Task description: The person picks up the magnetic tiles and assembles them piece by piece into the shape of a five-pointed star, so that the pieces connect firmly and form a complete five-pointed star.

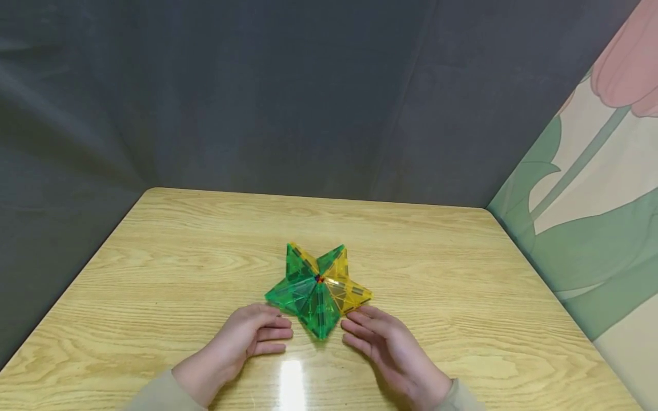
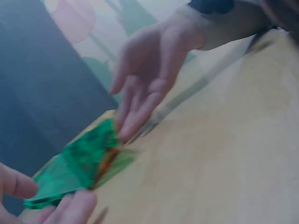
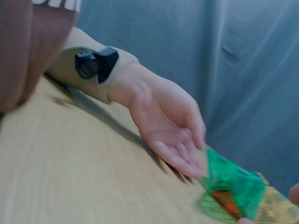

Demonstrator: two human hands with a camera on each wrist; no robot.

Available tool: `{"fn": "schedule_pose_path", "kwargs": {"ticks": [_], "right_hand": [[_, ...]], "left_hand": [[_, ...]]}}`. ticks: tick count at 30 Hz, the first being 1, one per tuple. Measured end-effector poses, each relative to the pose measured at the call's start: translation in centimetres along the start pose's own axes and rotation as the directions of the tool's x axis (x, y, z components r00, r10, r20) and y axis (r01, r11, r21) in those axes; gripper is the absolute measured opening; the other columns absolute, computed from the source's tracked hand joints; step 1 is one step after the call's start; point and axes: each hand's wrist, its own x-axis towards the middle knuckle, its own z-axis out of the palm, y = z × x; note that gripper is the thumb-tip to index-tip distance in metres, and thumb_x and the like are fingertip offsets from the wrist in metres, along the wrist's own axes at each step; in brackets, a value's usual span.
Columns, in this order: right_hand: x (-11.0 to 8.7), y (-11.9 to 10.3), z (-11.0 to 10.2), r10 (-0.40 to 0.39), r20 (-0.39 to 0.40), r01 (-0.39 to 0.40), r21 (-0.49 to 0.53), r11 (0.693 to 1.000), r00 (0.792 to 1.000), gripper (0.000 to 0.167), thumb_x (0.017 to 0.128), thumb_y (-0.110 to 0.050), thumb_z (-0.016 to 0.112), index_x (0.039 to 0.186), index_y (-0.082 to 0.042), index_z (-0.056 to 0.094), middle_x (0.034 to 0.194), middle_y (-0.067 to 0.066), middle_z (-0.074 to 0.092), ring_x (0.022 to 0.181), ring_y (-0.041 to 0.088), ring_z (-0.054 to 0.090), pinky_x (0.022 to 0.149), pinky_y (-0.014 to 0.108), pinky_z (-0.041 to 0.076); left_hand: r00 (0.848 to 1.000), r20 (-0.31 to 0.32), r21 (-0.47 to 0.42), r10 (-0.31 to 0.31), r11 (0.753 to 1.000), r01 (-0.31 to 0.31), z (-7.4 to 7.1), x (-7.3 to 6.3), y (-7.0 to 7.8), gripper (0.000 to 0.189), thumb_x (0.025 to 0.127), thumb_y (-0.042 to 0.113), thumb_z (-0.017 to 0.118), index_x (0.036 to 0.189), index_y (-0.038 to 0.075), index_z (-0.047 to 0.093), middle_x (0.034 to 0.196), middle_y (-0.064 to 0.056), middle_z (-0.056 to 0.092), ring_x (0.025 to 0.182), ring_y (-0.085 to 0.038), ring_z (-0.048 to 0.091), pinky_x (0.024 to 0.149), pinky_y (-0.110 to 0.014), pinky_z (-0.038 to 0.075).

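Observation:
A five-pointed star of translucent magnetic tiles (image 1: 320,294), green and yellow, lies on the wooden table in the head view. Its faces rise to a raised centre with small dark and red spots. My left hand (image 1: 241,337) is beside its lower left point, fingers loosely bent and apart from each other, very near or touching the edge. On the other side, my right hand (image 1: 388,348) has relaxed fingers by the yellow lower right point; contact is hard to tell. Both wrist views show the star low and blurred, with an orange part under the green tiles.
The light wooden table (image 1: 180,274) has rounded far corners. Dark cloth (image 1: 288,103) hangs behind it and at the left. A panel with printed tulips (image 1: 581,228) stands along the right edge. In the right wrist view a small black device (image 3: 96,64) is on the left wrist.

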Motion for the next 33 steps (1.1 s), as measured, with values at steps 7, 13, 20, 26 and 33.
{"fn": "schedule_pose_path", "kwargs": {"ticks": [7,13,20,26,33], "right_hand": [[0.6,-1.6,-0.8,-0.035,0.011,0.036,-0.093,0.995,0.999,0.069,0.100,-0.004,0.043,0.147,0.020,-0.001,0.150,0.037,0.020,0.136,0.039,0.036,0.112,0.041,0.033],[2.4,-2.6,-0.9,-0.039,-0.027,0.034,-0.152,0.988,0.999,0.068,0.100,-0.004,0.040,0.147,0.020,-0.003,0.144,0.035,0.025,0.135,0.039,0.035,0.113,0.043,0.031],[4.2,-3.3,-1.3,-0.031,-0.053,0.023,-0.145,0.989,0.998,0.068,0.102,-0.005,0.039,0.150,0.015,-0.005,0.147,0.035,0.022,0.140,0.044,0.025,0.116,0.047,0.025],[4.7,-3.3,-1.8,-0.041,-0.054,0.033,-0.142,0.989,0.998,0.068,0.103,-0.008,0.039,0.151,0.013,-0.004,0.150,0.035,0.021,0.141,0.044,0.024,0.116,0.047,0.025],[4.9,-3.1,-2.3,-0.043,-0.054,0.035,-0.135,0.990,0.998,0.068,0.104,-0.010,0.039,0.151,0.012,-0.005,0.152,0.036,0.018,0.141,0.044,0.022,0.116,0.047,0.026]], "left_hand": [[0.995,-0.088,-0.003,0.043,0.999,-0.043,-0.7,0.2,2.1,0.065,0.104,0.034,0.041,0.149,-0.008,0.023,0.142,-0.037,0.040,0.126,-0.042,0.050,0.094,-0.044,0.052],[0.998,0.054,-0.057,0.033,0.998,-0.030,-0.2,-0.2,1.4,0.085,0.102,0.050,0.044,0.153,-0.009,0.011,0.146,-0.040,0.030,0.133,-0.042,0.042,0.103,-0.044,0.045],[0.987,0.146,-0.112,0.066,0.992,-0.050,0.4,-0.8,0.6,0.092,0.103,0.052,0.041,0.151,-0.013,-0.004,0.148,-0.045,0.016,0.137,-0.046,0.033,0.110,-0.045,0.036],[0.977,0.193,-0.193,0.087,0.980,-0.050,1.1,-1.2,0.0,0.086,0.106,0.045,0.036,0.150,-0.011,-0.012,0.150,-0.046,0.002,0.141,-0.047,0.022,0.114,-0.047,0.028],[0.974,0.209,-0.234,0.091,0.971,-0.040,1.6,-1.5,-0.3,0.086,0.106,0.043,0.036,0.149,-0.010,-0.016,0.150,-0.045,-0.001,0.142,-0.048,0.018,0.115,-0.047,0.025]]}}
